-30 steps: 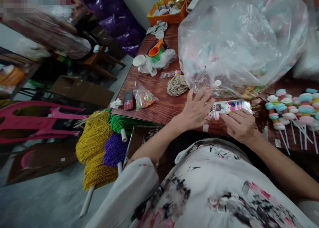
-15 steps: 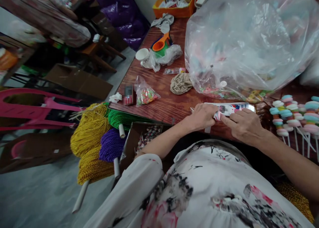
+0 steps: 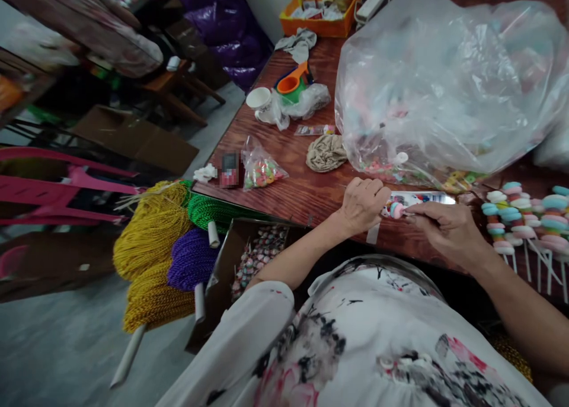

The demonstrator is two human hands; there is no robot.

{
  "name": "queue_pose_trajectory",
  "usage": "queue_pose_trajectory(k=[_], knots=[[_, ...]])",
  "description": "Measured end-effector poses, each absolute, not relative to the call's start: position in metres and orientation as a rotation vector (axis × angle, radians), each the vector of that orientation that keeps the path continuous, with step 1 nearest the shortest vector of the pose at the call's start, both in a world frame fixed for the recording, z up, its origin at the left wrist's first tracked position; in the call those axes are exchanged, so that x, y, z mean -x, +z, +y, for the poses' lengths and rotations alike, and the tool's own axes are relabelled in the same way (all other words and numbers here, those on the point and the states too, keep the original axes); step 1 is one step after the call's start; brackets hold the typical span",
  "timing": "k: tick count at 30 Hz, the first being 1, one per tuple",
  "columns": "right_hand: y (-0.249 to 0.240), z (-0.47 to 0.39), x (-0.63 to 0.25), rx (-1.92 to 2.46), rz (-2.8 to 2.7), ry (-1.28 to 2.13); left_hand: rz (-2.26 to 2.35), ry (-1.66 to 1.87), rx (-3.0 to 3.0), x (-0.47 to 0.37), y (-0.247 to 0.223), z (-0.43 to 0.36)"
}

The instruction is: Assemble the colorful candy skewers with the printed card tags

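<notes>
A candy skewer with pink and blue rings spans the gap between my hands at the table's front edge. My left hand is closed around its left end, the fingers curled so that part of the skewer is hidden. On the other side my right hand pinches the skewer's stick end between thumb and forefinger. Just behind the skewer lies a printed plastic wrapper, flat on the wooden table. Several finished-looking candy skewers on white sticks lie to the right of my right hand.
Behind my hands sits a big clear plastic bag. Left on the table are a small candy bag, a beige cloth and a white cup. Below stand rope bundles and a cardboard box. A person is at far left.
My right hand has drawn back toward me and right, from lying flat on the wrapper to pinching the stick. My left hand has curled tighter. More of the skewer's candy rings now show.
</notes>
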State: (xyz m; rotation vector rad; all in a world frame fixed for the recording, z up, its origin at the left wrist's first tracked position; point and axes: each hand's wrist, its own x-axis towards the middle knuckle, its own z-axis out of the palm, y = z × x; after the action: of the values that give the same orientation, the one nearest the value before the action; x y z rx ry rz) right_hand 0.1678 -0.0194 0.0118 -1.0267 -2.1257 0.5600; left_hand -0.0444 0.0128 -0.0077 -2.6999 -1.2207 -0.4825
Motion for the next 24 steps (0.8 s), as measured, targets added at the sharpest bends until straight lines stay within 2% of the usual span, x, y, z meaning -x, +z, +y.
queue_pose_trajectory(k=[4, 8, 13, 24], knots=[[0.002, -0.021, -0.171, 0.989, -2.324, 0.099, -1.314, -0.483, 2.735, 0.048, -0.01, 0.01], [0.007, -0.022, -0.175, 0.904, -2.39, -0.148, -1.41, -0.505, 2.758, 0.054, -0.017, 0.007], [0.018, -0.021, -0.18, 0.811, -2.437, -0.208, -1.464, -0.508, 2.773, 0.059, -0.019, 0.006], [0.016, -0.017, -0.19, 0.746, -2.512, -0.115, -1.408, -0.536, 2.977, 0.062, -0.028, 0.008]])
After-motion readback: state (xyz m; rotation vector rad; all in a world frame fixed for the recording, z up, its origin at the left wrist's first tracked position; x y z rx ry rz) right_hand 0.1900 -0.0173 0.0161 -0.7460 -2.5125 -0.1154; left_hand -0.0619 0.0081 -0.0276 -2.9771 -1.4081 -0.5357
